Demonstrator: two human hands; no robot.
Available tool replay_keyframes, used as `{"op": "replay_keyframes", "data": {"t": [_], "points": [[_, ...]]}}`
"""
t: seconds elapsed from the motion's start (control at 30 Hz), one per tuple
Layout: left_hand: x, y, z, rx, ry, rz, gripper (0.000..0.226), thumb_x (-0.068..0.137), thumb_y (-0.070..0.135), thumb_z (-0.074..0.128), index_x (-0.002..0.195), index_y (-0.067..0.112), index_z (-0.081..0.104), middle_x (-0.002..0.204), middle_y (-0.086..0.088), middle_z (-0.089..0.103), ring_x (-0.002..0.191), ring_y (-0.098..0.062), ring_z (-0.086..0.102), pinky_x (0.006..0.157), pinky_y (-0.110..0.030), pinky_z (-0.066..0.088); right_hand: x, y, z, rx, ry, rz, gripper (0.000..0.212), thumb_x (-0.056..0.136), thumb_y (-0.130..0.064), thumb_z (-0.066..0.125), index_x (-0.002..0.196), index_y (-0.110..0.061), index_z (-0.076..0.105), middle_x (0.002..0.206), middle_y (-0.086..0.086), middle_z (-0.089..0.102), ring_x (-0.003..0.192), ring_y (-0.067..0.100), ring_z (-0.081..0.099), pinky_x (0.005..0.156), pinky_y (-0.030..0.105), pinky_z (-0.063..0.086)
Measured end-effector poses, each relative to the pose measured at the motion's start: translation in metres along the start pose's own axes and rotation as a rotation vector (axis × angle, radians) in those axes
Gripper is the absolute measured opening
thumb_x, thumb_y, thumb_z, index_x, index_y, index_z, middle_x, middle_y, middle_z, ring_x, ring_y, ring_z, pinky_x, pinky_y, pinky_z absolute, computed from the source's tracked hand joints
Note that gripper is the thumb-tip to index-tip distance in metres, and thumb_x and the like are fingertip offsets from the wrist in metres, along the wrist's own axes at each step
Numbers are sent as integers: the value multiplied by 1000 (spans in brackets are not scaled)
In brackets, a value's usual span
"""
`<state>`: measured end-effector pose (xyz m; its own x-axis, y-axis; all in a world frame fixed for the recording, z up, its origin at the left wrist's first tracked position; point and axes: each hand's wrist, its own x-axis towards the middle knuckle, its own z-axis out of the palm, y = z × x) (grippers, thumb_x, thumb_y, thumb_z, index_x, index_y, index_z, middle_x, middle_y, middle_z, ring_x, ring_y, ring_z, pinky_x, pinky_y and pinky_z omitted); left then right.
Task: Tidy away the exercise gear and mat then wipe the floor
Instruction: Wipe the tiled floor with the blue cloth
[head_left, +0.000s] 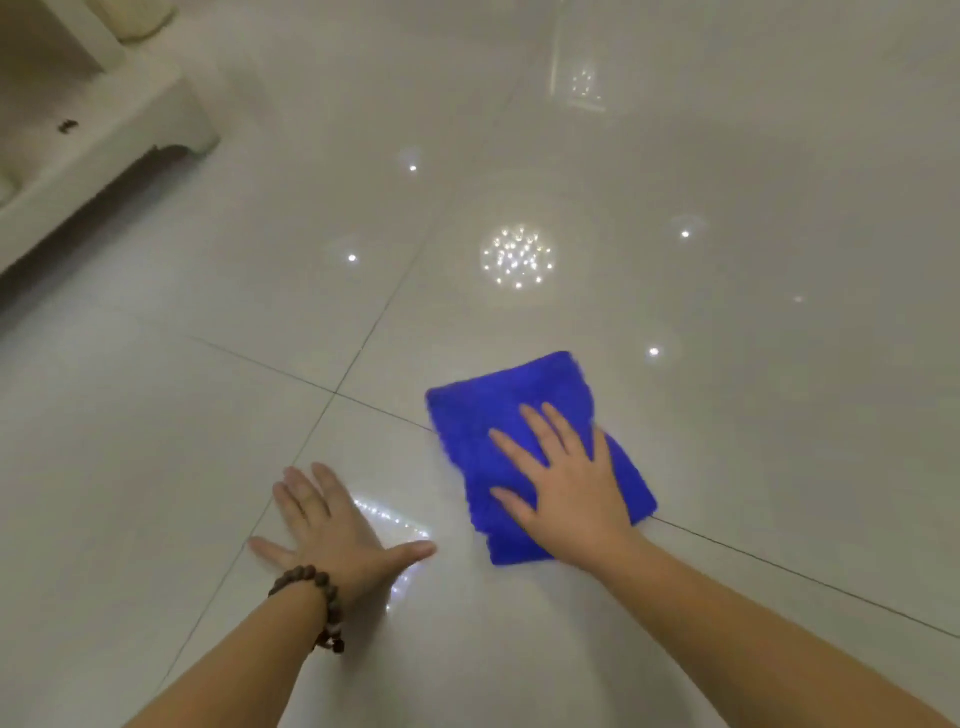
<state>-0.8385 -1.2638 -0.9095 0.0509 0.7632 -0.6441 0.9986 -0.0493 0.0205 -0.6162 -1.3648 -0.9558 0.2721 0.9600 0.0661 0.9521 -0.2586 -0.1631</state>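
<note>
Your right hand (574, 493) lies flat with fingers spread, pressing down on the folded blue cloth (524, 415). Your left hand (332, 525) is flat too, fingers wide, holding nothing, resting on the shiny tile floor (727, 322) just beside the cloth. A brown bead bracelet (317, 597) sits on your left wrist. The cloth lies near where the tile lines cross. Lots of bare floor lies ahead and to the right; a pale furniture base (109, 130) stands far off at the top left

floor (727, 156): glossy pale tiles, dark grout | on it: folded blue cloth (498, 421), cream furniture base (130, 119)
</note>
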Motion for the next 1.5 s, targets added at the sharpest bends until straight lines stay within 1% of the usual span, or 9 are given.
{"op": "replay_keyframes", "data": {"t": [0.1,0.3,0.53,0.97,1.13,1.2,1.3,1.37,1.5], "points": [[5,-2,-1,3,-63,5,162,44,88,64,136,8,-42,145,-17,-45,138,-35,-36,108,-69,-3,27,28,-7,-60,-144,-360,59,89,-70,26,143,-48,29,154,-6,31,143,18,26,110,55,25],[13,-2,-4,7,-145,-28,164,39,92,61,115,10,-58,133,-16,-56,132,-37,-44,105,-72,-7,99,60,-19,50,-62,732,62,94,-62,27,150,-37,19,160,1,13,146,20,7,111,61,13],[11,2,-12,-3,-181,-61,166,37,90,65,111,9,-60,136,-17,-55,133,-38,-42,105,-72,-6,83,-14,1,-50,-176,-243,59,91,-68,24,143,-43,33,154,-3,32,144,19,22,107,59,28],[12,7,-16,57,-246,-100,164,41,88,66,114,9,-57,124,-16,-60,132,-39,-43,108,-70,-4,115,-8,-3,22,-89,363,67,86,-68,19,146,-40,29,156,3,27,144,24,20,109,61,21],[11,9,-19,83,-261,-107,163,41,90,63,119,8,-54,137,-19,-53,133,-39,-41,109,-69,-1,118,-41,7,-50,-168,-657,60,88,-68,31,144,-46,29,153,-4,33,141,20,30,109,58,30],[10,9,-16,78,-250,-107,165,40,89,64,122,8,-54,131,-18,-58,132,-38,-43,109,-70,-3,159,16,3,-60,-102,-446,60,87,-67,28,144,-46,29,154,-5,32,142,18,27,108,56,30],[12,8,-12,79,-242,-104,166,39,90,63,120,7,-55,125,-18,-61,130,-38,-45,108,-71,-4,205,72,-8,74,-37,497,60,92,-62,27,148,-39,27,157,1,21,145,21,14,112,57,17],[13,7,-12,75,-243,-98,165,40,90,63,119,7,-56,124,-18,-62,130,-37,-45,108,-70,-4,228,43,-10,119,-19,799,60,96,-57,27,150,-34,20,159,3,13,146,24,7,113,60,8],[15,3,-10,37,-243,-83,166,39,89,64,122,9,-55,120,-15,-65,126,-34,-49,107,-70,-5,240,-96,13,80,-164,144,60,93,-59,26,149,-39,19,159,-1,12,146,21,6,112,55,10]]}}
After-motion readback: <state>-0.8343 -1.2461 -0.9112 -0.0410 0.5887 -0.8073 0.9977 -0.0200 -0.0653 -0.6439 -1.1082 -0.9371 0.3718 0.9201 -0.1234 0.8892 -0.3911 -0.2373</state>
